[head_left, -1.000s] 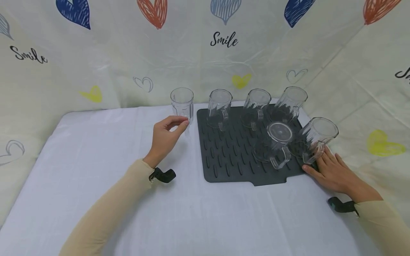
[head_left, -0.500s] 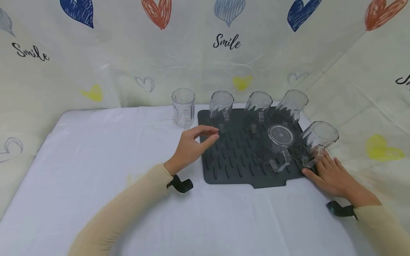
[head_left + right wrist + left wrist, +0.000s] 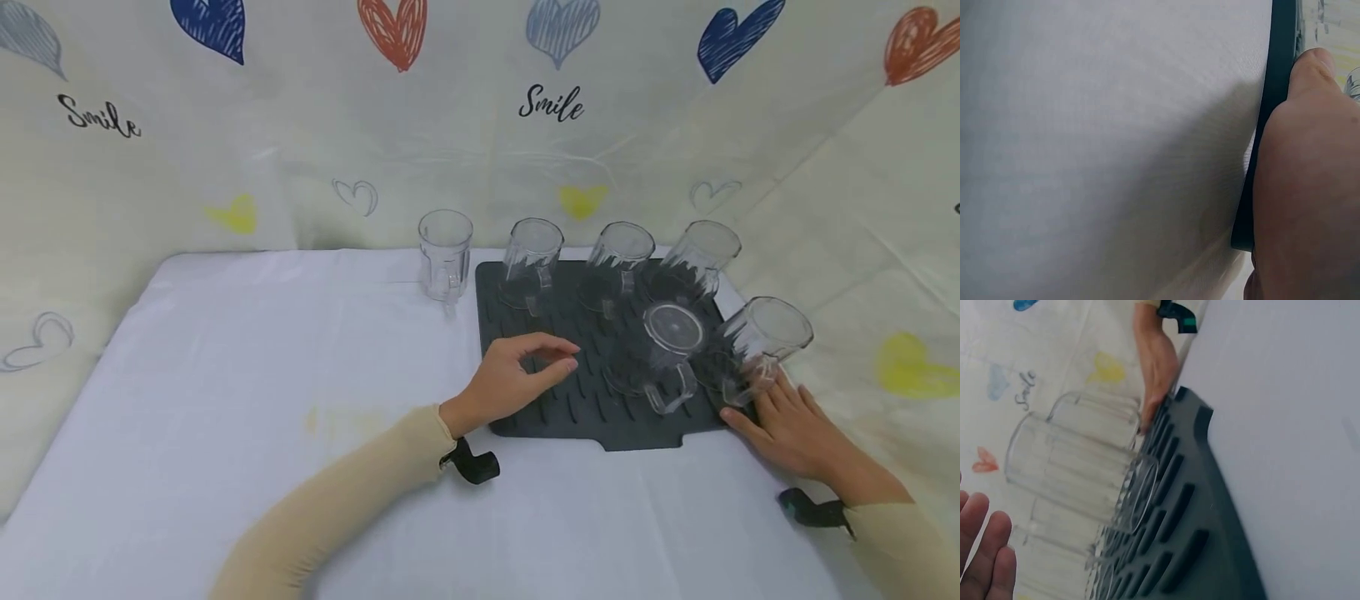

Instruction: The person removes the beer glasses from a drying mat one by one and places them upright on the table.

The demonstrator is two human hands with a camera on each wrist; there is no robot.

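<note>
My left hand (image 3: 521, 375) hovers over the left part of a dark grey drying mat (image 3: 525, 421), thumb and fingers loosely curved with nothing between them. To its right stands an upside-down glass mug (image 3: 675, 327), base up and handle toward me. In the left wrist view, fingertips (image 3: 999, 531) show at the lower left, apart from the clear mug (image 3: 1079, 469). My right hand (image 3: 798, 429) rests flat at the mat's right front corner, close by the rightmost glass mug (image 3: 772, 325). The right wrist view shows its thumb (image 3: 1313, 69) lying along the mat's edge (image 3: 1279, 62).
Along the mat's back stand three more glass mugs, a left one (image 3: 534, 242), a middle one (image 3: 622, 246) and a right one (image 3: 705, 246). Another mug (image 3: 446, 242) stands off the mat on the white tablecloth (image 3: 300, 333). A heart-printed curtain (image 3: 450, 125) hangs behind.
My left hand has left the mug off the mat and moved right and toward me, over the mat. The right hand has stayed at the corner. The head view has shifted slightly.
</note>
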